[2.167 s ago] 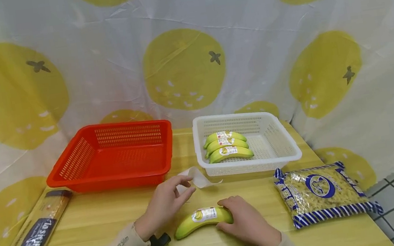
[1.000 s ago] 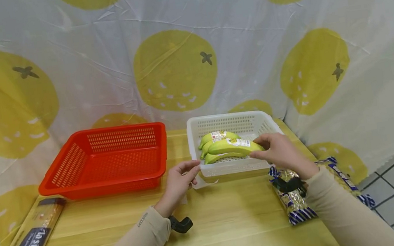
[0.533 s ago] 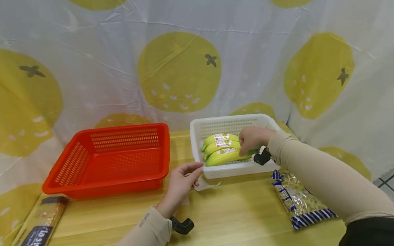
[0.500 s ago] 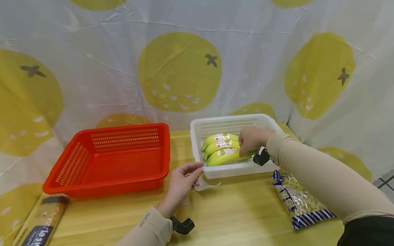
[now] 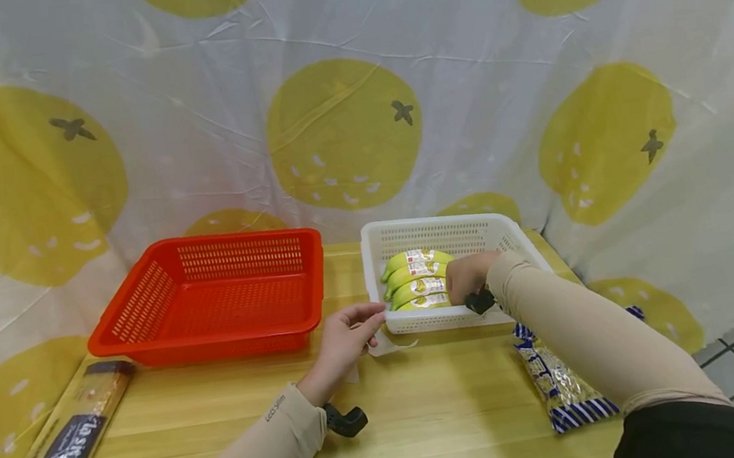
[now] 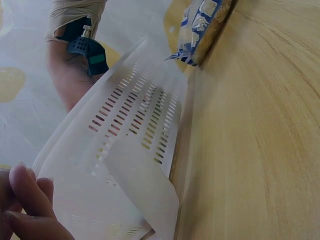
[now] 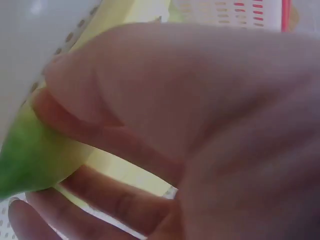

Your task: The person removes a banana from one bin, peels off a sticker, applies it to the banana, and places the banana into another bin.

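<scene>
My right hand [image 5: 467, 278] reaches down into the white basket [image 5: 529, 246] and grips one end of the nearest banana [image 5: 428, 302]. In the right wrist view, thumb and fingers close around that banana's green tip [image 7: 30, 155]. Several more labelled bananas [image 5: 414, 272] lie side by side behind it, their right ends partly hidden by the hand. My left hand [image 5: 346, 336] pinches the basket's front-left corner between thumb and index finger. The left wrist view shows its curled fingers [image 6: 32, 200] against the rim.
A red basket [image 5: 250, 345] stands at the left. A white paper slip [image 5: 389, 344] lies before the white basket. A long pasta pack [image 5: 65, 454] lies far left. The blue-striped pasta bag [image 5: 565, 388] at right is partly covered by my right arm.
My right hand has carried the banana from the table into the white basket and lowered it in front of the others. My left hand has moved to the basket's corner and stayed there.
</scene>
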Available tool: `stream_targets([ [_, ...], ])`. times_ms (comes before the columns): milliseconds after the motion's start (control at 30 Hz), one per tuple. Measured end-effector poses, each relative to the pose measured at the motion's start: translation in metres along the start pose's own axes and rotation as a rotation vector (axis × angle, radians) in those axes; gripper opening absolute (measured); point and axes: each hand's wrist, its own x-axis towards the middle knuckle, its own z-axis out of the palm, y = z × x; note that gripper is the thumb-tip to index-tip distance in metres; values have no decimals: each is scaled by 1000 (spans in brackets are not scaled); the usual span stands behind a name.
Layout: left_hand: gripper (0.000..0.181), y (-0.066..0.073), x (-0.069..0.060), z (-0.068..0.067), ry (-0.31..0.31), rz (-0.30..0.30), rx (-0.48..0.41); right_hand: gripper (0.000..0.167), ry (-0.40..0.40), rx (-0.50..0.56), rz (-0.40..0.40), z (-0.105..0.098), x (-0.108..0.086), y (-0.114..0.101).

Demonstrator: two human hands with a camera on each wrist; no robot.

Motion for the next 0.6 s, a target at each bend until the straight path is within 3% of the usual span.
stream_targets([
  [100, 30, 1, -1, 0, 5, 2, 4, 36, -31, -17, -2, 2, 0, -3],
  [367, 32, 1, -1, 0, 9, 6, 8, 35, -24, -165, -12, 8, 1, -8],
  [600, 30, 1, -1, 1, 5, 3, 13, 34, -23, -163, -38, 9, -4, -6],
])
